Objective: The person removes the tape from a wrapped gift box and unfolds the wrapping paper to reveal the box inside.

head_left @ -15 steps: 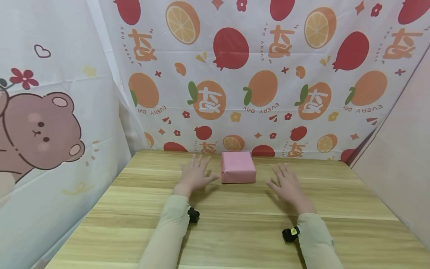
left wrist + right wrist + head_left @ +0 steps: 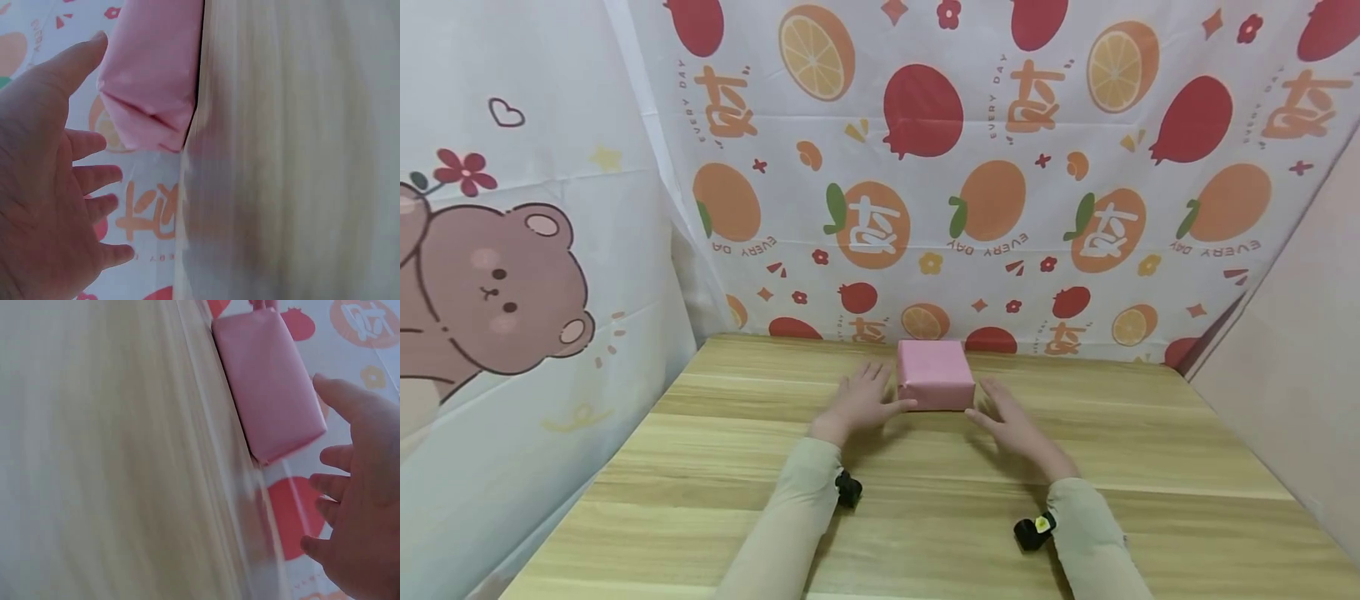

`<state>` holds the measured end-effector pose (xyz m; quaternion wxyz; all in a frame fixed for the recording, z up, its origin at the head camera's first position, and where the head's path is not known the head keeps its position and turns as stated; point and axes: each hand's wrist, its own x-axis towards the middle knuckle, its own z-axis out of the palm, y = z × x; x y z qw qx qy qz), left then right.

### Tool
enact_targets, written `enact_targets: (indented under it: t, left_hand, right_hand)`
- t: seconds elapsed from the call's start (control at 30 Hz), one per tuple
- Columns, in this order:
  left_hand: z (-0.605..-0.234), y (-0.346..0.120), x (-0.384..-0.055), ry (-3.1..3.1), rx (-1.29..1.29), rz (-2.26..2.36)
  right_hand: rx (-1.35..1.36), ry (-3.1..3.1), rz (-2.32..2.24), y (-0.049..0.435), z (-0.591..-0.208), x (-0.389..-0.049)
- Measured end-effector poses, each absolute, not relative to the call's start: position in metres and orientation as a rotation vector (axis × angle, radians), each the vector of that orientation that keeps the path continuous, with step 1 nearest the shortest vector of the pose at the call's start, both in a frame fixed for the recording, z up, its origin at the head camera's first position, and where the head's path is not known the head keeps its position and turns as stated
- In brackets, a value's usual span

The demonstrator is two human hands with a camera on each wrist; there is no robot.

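A box wrapped in pink paper (image 2: 936,367) sits at the back of the wooden table, close to the patterned cloth. My left hand (image 2: 859,405) is at its left side, fingers spread and the thumb in front of the box's near left corner. On the other side my right hand (image 2: 1017,427) reaches toward the near right corner with fingers extended. In the left wrist view the box's folded paper end (image 2: 150,112) faces the left palm (image 2: 44,206). The right wrist view shows the box (image 2: 269,387) beyond the right thumb. Whether either hand touches it I cannot tell.
The wood-grain table (image 2: 925,525) spreads out under both forearms. Behind it hangs a white cloth (image 2: 917,208) printed with fruit. A bear-print cloth (image 2: 497,283) hangs at the left, and a pale wall (image 2: 1300,333) borders the right. Small black cameras (image 2: 1034,532) sit at both wrists.
Both hands have moved inward, the left one rightward and the right one leftward, and now lie close to the pink box. The box stays in its place on the table.
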<state>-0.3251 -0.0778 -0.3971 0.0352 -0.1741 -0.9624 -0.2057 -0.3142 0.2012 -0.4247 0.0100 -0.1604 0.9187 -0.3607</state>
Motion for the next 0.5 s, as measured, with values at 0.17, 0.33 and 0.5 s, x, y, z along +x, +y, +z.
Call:
enact_targets:
  t: [0.17, 0.33, 0.5]
  left_hand:
    - [-0.401, -0.068, -0.328, -2.937, -0.641, -0.81]
    - [-0.404, -0.066, -0.329, -2.931, -0.689, -0.985]
    - [-0.405, -0.065, -0.326, -2.914, -0.71, -1.078]
  right_hand:
    - [-0.301, 2.519, -1.466, 0.194, -0.423, -0.307]
    - [-0.295, 2.429, -1.585, 0.191, -0.422, -0.302]
    - [-0.247, 2.296, -1.728, 0.193, -0.425, -0.303]
